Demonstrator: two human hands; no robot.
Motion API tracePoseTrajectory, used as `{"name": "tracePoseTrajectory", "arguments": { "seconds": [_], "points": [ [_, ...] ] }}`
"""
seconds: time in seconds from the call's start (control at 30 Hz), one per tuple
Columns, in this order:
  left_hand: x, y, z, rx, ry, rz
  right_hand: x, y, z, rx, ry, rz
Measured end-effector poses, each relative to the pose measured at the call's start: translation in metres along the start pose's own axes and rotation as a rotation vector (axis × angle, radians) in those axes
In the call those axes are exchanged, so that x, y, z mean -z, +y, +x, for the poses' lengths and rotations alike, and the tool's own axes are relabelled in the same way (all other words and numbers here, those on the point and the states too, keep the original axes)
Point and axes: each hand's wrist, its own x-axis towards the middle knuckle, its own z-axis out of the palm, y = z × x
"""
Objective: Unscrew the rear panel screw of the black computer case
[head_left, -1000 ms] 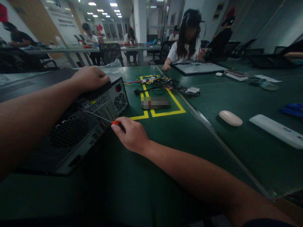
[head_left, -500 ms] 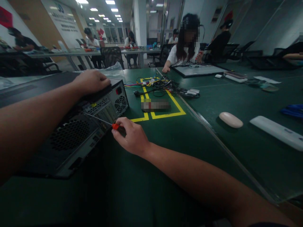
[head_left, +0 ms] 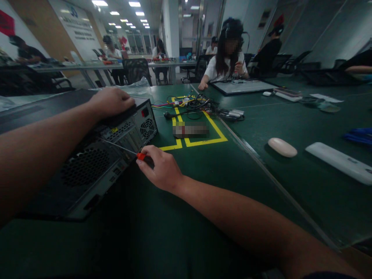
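A black and grey computer case (head_left: 122,131) lies on the left of the table, its rear side with vents and ports turned towards me. My left hand (head_left: 112,102) is on top of it, fingers bent over near the rear edge and holding the case. Between thumb and fingers of my right hand (head_left: 162,168) is the orange handle of a screwdriver (head_left: 141,155). Its long thin shaft points left to the rear of the case. The tip is close to the large round vent grille (head_left: 85,166), below my left forearm; its exact contact point cannot be made out.
Behind the case's right side lies a tangle of cables (head_left: 203,104) by yellow tape (head_left: 215,133) and a blurred-out object (head_left: 192,130). A pale oval case (head_left: 281,147) and a white bar (head_left: 337,161) lie right. Across the table a person (head_left: 225,58) sits at a flat panel (head_left: 244,86).
My hands and the screwdriver stay almost where they were; the view shifts very slightly. The person opposite has raised a hand a little.
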Motion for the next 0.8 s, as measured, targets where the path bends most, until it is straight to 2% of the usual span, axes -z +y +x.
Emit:
{"name": "tracePoseTrajectory", "arguments": {
  "seconds": [0.63, 0.8],
  "points": [
    [-0.0012, -0.0014, 0.0007, -0.036, 0.036, 0.012, 0.0022, -0.0006, 0.0008, -0.012, -0.018, 0.032],
    [0.0004, 0.0007, -0.0012, -0.01, 0.024, 0.009, 0.0017, -0.0005, 0.0009, -0.02, -0.023, 0.03]
  ]
}}
